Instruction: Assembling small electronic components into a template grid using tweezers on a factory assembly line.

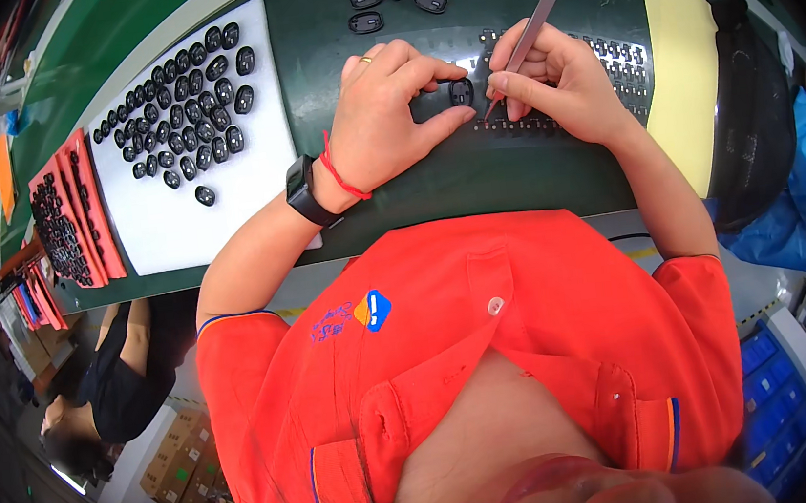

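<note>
The green worktop (484, 184) lies before the person's red shirt (549, 334), which bears a blue-and-orange emblem (374, 310) with lettering (332, 323) beside it. The left hand (392, 96) curls inward, its grip pinching a black oval casing (461, 92) between thumb and forefinger; the right hand (557, 78) grips grey tweezers (540, 16) pen-fashion, tips just beside the casing.

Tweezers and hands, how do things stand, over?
Left hand pinching black oval part. Right hand gripping tweezers, tip near that part. Nothing visible between them.
</note>
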`<state>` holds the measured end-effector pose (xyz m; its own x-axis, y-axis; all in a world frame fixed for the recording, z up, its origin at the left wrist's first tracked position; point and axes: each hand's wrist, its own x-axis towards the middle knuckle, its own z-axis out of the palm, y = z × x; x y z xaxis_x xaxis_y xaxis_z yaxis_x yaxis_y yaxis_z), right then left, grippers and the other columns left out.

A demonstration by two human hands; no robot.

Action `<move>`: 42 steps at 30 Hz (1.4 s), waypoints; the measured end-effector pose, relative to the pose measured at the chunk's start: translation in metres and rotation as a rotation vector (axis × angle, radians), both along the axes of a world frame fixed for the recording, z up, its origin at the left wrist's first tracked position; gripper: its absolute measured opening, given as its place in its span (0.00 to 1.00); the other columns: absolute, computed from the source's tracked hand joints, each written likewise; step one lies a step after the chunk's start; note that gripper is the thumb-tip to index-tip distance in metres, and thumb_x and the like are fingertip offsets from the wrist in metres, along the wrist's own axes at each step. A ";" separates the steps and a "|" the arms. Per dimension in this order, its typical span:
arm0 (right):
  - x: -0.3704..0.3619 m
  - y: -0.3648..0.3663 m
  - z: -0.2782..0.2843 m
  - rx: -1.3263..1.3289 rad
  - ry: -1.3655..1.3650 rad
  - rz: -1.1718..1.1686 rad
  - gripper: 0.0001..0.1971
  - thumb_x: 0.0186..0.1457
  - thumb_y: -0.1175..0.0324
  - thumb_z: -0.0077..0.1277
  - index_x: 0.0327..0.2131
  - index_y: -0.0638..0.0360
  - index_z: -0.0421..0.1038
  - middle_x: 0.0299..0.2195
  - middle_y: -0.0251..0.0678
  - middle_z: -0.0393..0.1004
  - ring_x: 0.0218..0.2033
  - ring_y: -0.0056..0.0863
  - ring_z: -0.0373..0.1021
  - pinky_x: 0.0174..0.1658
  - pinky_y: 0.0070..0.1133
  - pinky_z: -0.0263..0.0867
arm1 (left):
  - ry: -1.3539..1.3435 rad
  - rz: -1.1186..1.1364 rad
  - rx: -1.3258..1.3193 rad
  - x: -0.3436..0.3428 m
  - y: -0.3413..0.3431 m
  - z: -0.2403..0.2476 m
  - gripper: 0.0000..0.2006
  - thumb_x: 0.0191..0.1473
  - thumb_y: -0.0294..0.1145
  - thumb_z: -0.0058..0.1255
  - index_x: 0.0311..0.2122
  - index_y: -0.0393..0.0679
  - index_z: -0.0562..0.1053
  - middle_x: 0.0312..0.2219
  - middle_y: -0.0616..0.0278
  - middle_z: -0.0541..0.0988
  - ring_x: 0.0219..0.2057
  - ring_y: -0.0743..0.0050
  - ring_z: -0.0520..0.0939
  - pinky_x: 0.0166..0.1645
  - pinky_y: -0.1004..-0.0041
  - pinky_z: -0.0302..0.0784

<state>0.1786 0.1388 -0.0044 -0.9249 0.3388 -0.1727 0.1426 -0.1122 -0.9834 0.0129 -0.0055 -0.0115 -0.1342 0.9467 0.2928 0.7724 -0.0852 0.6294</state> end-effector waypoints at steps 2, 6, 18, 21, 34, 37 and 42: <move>0.000 0.003 -0.001 -0.017 0.005 0.013 0.07 0.54 0.76 0.47 0.36 0.63 0.62 0.27 0.37 0.72 0.23 0.16 0.70 0.26 0.11 0.66 | -0.016 0.006 -0.035 0.001 -0.001 0.001 0.15 0.34 0.34 0.64 0.32 0.51 0.76 0.22 0.72 0.69 0.26 0.78 0.72 0.34 0.75 0.59; -0.001 0.004 0.000 -0.107 0.065 -0.013 0.07 0.54 0.75 0.47 0.37 0.63 0.62 0.26 0.38 0.73 0.25 0.19 0.71 0.28 0.13 0.68 | -0.040 0.009 -0.068 0.000 -0.001 -0.001 0.15 0.34 0.35 0.63 0.32 0.52 0.76 0.22 0.73 0.68 0.28 0.78 0.72 0.36 0.73 0.58; -0.008 -0.002 -0.008 0.004 0.136 -0.187 0.08 0.56 0.74 0.45 0.39 0.64 0.62 0.30 0.38 0.72 0.31 0.22 0.73 0.35 0.15 0.69 | 0.024 -0.014 -0.046 0.000 0.000 0.002 0.15 0.35 0.33 0.63 0.34 0.53 0.77 0.22 0.72 0.69 0.26 0.78 0.70 0.34 0.75 0.57; -0.008 -0.001 -0.010 0.019 0.137 -0.183 0.07 0.57 0.74 0.45 0.39 0.64 0.62 0.30 0.38 0.72 0.31 0.22 0.73 0.34 0.15 0.69 | 0.025 -0.013 -0.061 0.000 0.000 0.002 0.15 0.35 0.34 0.63 0.35 0.53 0.77 0.22 0.73 0.69 0.26 0.77 0.70 0.34 0.75 0.57; -0.009 -0.001 -0.010 0.049 0.131 -0.181 0.08 0.56 0.74 0.45 0.39 0.64 0.62 0.30 0.38 0.72 0.31 0.22 0.73 0.34 0.15 0.69 | 0.037 -0.014 -0.051 -0.002 0.000 0.001 0.16 0.35 0.36 0.63 0.35 0.55 0.77 0.21 0.75 0.67 0.27 0.77 0.69 0.34 0.73 0.56; -0.011 0.000 -0.010 0.054 0.125 -0.186 0.08 0.56 0.74 0.45 0.39 0.64 0.62 0.30 0.38 0.72 0.31 0.22 0.73 0.34 0.15 0.69 | 0.040 -0.011 -0.042 -0.003 0.002 0.000 0.16 0.35 0.36 0.63 0.35 0.55 0.77 0.21 0.75 0.67 0.27 0.77 0.69 0.34 0.73 0.56; -0.011 -0.003 -0.009 0.069 0.117 -0.192 0.08 0.56 0.75 0.45 0.39 0.64 0.62 0.30 0.37 0.72 0.31 0.21 0.72 0.34 0.14 0.69 | 0.050 -0.012 -0.038 -0.003 0.000 0.001 0.16 0.35 0.36 0.63 0.35 0.55 0.77 0.21 0.75 0.67 0.27 0.77 0.69 0.34 0.73 0.56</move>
<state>0.1680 0.1354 -0.0134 -0.8546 0.5179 -0.0387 0.0100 -0.0580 -0.9983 0.0102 -0.0052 -0.0102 -0.1089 0.9586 0.2629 0.8021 -0.0715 0.5929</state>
